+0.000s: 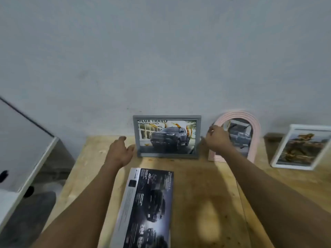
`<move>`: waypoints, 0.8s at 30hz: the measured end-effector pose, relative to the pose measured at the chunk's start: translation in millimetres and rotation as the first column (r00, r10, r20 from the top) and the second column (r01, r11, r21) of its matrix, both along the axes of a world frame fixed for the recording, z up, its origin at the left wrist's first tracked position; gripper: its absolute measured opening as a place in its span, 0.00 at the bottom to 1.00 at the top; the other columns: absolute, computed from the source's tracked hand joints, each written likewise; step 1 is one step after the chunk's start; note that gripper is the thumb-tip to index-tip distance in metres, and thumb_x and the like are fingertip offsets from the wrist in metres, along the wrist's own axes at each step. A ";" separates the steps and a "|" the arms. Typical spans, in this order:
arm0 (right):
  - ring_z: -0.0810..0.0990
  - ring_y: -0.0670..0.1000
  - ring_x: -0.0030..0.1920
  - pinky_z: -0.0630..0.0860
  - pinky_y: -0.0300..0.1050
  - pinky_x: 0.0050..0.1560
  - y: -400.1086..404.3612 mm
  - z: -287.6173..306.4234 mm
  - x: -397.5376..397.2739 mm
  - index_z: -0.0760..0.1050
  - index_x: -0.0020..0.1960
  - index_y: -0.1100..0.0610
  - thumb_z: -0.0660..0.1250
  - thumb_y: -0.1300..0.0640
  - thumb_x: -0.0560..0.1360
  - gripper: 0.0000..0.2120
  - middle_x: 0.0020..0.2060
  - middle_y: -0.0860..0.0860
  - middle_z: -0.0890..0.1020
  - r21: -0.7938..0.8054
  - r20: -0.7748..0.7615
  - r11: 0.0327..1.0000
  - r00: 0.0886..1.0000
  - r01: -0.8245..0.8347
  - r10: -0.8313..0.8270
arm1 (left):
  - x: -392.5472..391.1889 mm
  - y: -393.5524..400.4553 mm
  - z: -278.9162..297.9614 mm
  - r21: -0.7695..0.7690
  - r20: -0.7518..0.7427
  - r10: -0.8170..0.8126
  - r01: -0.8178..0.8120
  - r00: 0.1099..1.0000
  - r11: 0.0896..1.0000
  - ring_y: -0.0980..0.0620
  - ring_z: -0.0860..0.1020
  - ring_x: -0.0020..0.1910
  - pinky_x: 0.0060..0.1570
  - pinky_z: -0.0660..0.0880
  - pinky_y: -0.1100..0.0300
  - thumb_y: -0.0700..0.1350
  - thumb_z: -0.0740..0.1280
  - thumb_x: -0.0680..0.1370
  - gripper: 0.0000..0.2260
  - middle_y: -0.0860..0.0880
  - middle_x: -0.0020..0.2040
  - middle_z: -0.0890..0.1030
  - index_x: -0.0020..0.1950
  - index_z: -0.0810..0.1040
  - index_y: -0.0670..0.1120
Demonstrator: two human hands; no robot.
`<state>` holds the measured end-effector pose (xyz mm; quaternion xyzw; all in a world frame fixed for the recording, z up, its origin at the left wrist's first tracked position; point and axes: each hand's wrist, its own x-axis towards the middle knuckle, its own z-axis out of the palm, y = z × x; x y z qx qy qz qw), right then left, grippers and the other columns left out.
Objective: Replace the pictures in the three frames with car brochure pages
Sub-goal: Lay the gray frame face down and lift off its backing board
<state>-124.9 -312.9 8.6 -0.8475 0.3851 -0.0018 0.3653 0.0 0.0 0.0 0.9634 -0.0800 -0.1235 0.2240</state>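
Observation:
A grey frame [167, 118] stands upright against the wall and shows a dark pickup truck page. My left hand [120, 151] hovers just left of it, fingers relaxed and holding nothing. My right hand [217, 137] is just right of the grey frame, in front of a pink arched frame [258, 129] that also shows a vehicle picture; its fingers are loosely curled and hold nothing. A white frame [279, 153] with a non-car picture leans at the far right. A car brochure [148, 208] lies flat on the wooden table [206, 185] in front of me.
A grey wall [161, 59] stands right behind the frames. A white cabinet or board [23, 149] sits to the left of the table, with dark floor below it. The table's left edge runs diagonally near my left forearm.

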 end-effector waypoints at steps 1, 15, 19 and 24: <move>0.77 0.60 0.54 0.72 0.45 0.49 2.6 -6.9 3.2 0.71 0.68 0.63 0.60 0.61 0.80 0.18 0.61 0.63 0.77 0.030 -0.037 0.999 0.999 0.022 -0.021 | 5.4 -2.2 -9.5 -0.002 -0.052 -0.006 0.006 0.999 1.000 0.36 0.72 0.69 0.67 0.70 0.47 0.48 0.66 0.81 0.25 0.36 0.70 0.74 0.76 0.65 0.39; 0.75 0.63 0.62 0.71 0.46 0.54 20.3 -69.5 66.3 0.67 0.70 0.60 0.62 0.65 0.79 0.20 0.63 0.61 0.77 0.111 -0.147 0.977 0.975 0.184 -0.167 | 86.2 -30.4 -80.4 -0.167 -0.217 -0.053 0.016 0.975 0.986 0.36 0.78 0.61 0.57 0.75 0.48 0.41 0.63 0.81 0.16 0.39 0.64 0.80 0.69 0.71 0.40; 0.76 0.63 0.60 0.70 0.46 0.52 24.3 -68.3 67.9 0.68 0.67 0.62 0.62 0.66 0.79 0.17 0.61 0.61 0.78 0.100 -0.147 0.972 0.969 0.214 -0.198 | 88.0 -30.9 -82.3 -0.169 -0.193 -0.035 0.002 0.981 0.986 0.35 0.78 0.58 0.51 0.74 0.51 0.39 0.62 0.82 0.12 0.37 0.61 0.80 0.65 0.74 0.38; 0.77 0.62 0.59 0.73 0.47 0.55 28.7 -54.9 63.0 0.70 0.68 0.60 0.59 0.63 0.80 0.16 0.61 0.60 0.79 0.153 -0.081 0.967 0.978 0.204 -0.194 | 77.3 -25.0 -63.4 -0.183 -0.170 -0.003 -0.029 0.985 0.983 0.34 0.78 0.58 0.54 0.75 0.47 0.37 0.60 0.82 0.12 0.36 0.61 0.80 0.63 0.75 0.36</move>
